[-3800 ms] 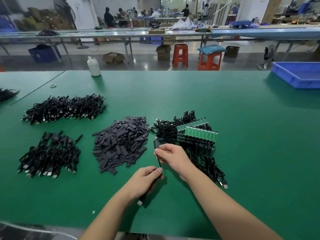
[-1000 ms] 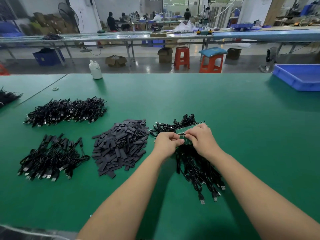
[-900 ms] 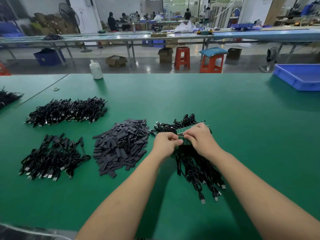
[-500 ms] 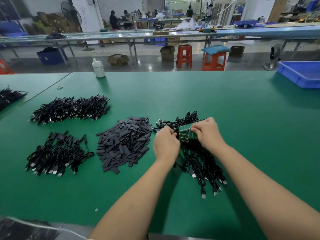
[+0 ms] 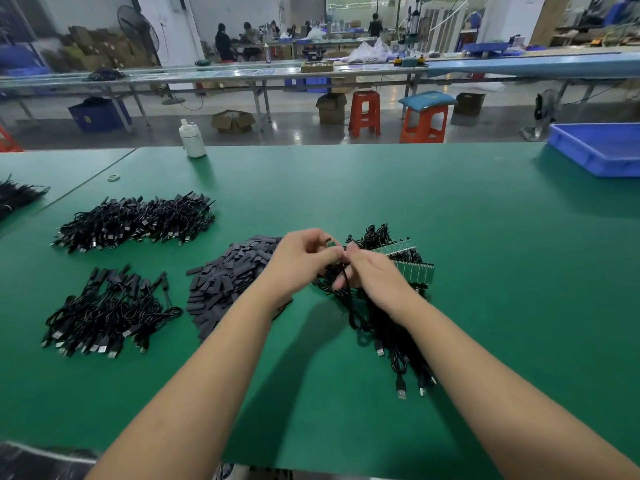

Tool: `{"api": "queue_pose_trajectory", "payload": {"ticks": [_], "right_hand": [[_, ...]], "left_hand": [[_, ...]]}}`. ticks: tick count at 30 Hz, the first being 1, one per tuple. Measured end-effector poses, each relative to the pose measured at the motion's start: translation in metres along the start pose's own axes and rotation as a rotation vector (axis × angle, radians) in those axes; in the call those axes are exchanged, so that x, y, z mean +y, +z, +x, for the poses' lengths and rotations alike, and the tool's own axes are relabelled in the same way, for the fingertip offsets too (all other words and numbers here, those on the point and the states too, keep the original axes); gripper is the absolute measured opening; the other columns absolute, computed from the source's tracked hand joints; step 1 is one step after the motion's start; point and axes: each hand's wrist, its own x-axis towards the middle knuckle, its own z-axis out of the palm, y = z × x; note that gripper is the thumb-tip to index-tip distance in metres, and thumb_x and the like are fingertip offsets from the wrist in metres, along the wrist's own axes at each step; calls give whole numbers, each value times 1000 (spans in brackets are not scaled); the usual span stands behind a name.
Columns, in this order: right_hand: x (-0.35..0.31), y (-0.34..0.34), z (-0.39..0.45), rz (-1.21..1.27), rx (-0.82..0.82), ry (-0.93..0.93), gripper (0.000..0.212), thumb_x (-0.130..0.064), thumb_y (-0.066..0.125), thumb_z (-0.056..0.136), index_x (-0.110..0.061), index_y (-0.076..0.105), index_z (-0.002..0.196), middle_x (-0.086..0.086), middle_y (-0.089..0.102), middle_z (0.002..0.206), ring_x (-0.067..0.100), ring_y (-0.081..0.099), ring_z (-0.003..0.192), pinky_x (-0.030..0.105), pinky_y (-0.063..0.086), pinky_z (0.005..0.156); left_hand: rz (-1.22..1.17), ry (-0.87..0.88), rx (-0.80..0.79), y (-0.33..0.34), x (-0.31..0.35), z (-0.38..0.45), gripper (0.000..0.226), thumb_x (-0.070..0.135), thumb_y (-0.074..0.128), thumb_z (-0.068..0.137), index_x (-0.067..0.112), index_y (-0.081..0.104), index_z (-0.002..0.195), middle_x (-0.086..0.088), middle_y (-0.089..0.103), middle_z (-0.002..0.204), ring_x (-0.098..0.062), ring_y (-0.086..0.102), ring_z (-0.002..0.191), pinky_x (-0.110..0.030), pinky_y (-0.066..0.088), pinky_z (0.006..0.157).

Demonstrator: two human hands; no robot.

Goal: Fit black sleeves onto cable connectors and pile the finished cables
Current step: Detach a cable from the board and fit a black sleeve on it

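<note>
Workshop floor, green bench (image 5: 450, 209), further benches and red stools (image 5: 363, 112) behind.

Left hand (image 5: 301, 259) pinches a small green board (image 5: 329, 242); right hand (image 5: 372, 275) curls round a black cable (image 5: 349, 306), above the unfinished cables (image 5: 398, 334). Sleeves (image 5: 228, 282) piled beside them on the left; finished cables (image 5: 104, 313) at near left. Bottle (image 5: 192, 140) and blue tray (image 5: 599, 150) on the far edge.

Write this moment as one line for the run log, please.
left hand: pinches small green board piece | right hand: holds black cable | sleeve pile: untouched | finished cables: at left
</note>
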Motion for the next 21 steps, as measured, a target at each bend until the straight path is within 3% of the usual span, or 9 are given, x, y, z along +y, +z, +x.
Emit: {"api": "queue_pose_trajectory", "payload": {"ticks": [2,5,8,10,13,15,18,21], "right_hand": [[1,16,-6,255,-36,46,43,-35,44,105,-29,66,68,-6,52,54,14,50,57,41,58,69],[9,32,-10,391,15,108,29,-27,50,104,-25,69,82,-5,31,55,11,35,48,31,52,45],[23,42,-14,335,30,179,24,-27,52,103,-17,72,94,-7,33,48,11,32,44,27,45,41],[36,45,-17,293,53,244,26,-25,52,103,-12,72,92,-2,36,50,12,33,43,27,45,40],[56,48,-20,336,50,404,28,-21,48,104,-5,67,91,4,48,67,11,38,45,26,47,41],[67,48,-22,395,-15,535,28,-20,46,105,-4,64,92,5,53,74,11,40,46,26,47,43],[82,51,-26,342,-104,598,27,-21,44,105,-3,63,96,6,56,77,11,44,46,26,48,45],[90,54,-30,260,-111,548,29,-22,41,106,-3,62,100,7,58,82,11,49,46,27,50,46]], "left_hand": [[-28,-15,14,-6,-2,-1,14,18,69,90,8,68,81,-6,65,69,-8,47,52,-18,37,49],[-44,-64,-6,-10,-17,-4,17,20,65,93,8,73,84,-1,66,68,-6,44,49,-16,33,46],[0,-143,-18,-12,-44,-4,21,28,60,96,19,78,89,4,67,69,-16,37,53,-21,27,45],[91,-208,10,-14,-66,-3,25,34,56,97,22,77,90,4,67,73,-16,42,54,-23,34,46],[591,-267,53,-21,-107,-2,25,33,54,97,21,74,102,0,73,97,-20,64,84,-29,49,75],[830,-306,74,-25,-131,-7,25,31,53,98,23,70,114,-1,69,112,-25,64,100,-33,51,85],[1018,-278,62,-28,-155,-12,27,30,50,99,22,61,123,-3,55,117,-28,58,103,-37,52,78],[1133,-225,49,-27,-166,-10,26,30,51,99,20,59,121,-2,50,113,-25,55,101,-35,50,70]]}}
